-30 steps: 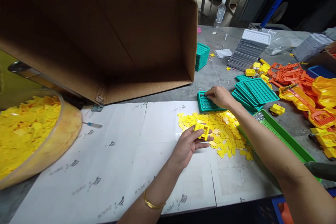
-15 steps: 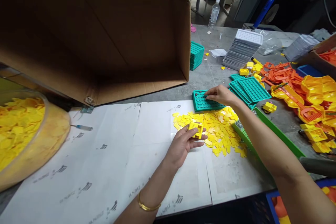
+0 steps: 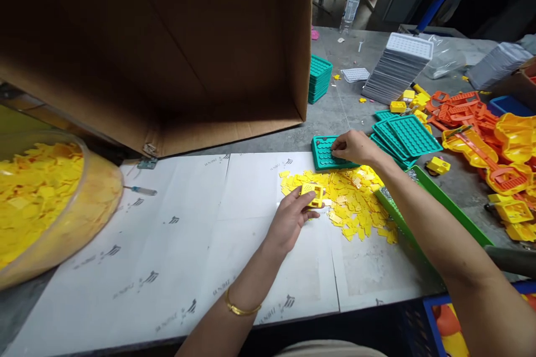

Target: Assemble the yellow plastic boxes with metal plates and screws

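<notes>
My left hand (image 3: 293, 213) holds a small yellow plastic housing (image 3: 312, 194) with a grid of holes and a square opening, above the white sheet. My right hand (image 3: 355, 146) is over a teal tray (image 3: 324, 157) with rows of round recesses, its fingertips pinched together at the tray. What those fingertips hold, if anything, is too small to make out. Several dark round pieces lie in the tray's far recesses. Flat yellow pieces (image 3: 355, 209) are spread in a loose pile just in front of the tray, close to my left hand.
A big cardboard box (image 3: 226, 131) stands at the back left, beside a tub of yellow pieces (image 3: 100, 189) and a screwdriver (image 3: 142, 191). On the right are a green bin (image 3: 454, 206), teal trays (image 3: 412, 136), a white tray stack (image 3: 396, 70) and orange parts (image 3: 464, 111).
The camera view has shifted slightly. My left hand has tilted the yellow housing a little and its lower fingers have drawn in. My right hand remains at the teal tray.
</notes>
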### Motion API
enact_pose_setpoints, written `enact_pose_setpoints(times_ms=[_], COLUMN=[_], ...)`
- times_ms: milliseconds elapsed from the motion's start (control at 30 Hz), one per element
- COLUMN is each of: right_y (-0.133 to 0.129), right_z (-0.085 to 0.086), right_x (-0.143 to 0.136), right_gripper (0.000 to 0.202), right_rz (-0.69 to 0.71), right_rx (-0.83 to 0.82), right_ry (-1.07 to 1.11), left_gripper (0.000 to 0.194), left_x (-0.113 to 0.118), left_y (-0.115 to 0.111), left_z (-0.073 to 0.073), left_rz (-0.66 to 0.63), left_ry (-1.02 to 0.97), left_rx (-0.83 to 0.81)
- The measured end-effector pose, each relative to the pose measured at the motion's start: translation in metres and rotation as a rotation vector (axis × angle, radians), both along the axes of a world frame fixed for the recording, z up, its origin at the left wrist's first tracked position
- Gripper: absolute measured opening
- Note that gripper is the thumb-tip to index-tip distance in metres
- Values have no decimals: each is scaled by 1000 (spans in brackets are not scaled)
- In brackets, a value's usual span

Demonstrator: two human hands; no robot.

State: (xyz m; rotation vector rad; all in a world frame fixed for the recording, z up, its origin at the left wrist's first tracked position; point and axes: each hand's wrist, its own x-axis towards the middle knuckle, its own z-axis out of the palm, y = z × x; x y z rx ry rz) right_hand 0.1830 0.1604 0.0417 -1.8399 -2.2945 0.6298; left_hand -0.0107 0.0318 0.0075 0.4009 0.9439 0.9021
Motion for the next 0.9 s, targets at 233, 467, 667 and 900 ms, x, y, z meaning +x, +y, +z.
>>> enact_pose_setpoints(times_ms=[233,467,667,900], right_y=[-7,-71,-99,-102], right_z=[0,7,7,12], right_x=[3,-24,-39,-31], right_gripper=[10,13,11,18], right_rz=[-52,99,232,225], right_rx=[8,-107,94,168], right_ry=[70,535,160,233], left_gripper=[23,20,22,25], left_x=[0,-1,1,1], left_y=[5,3,1,-1], left_z=[-5,-3,-3,1], left_rz=[62,43,18,23], left_ry=[-31,-115,-47,-57], left_rx=[-11,48,93,88])
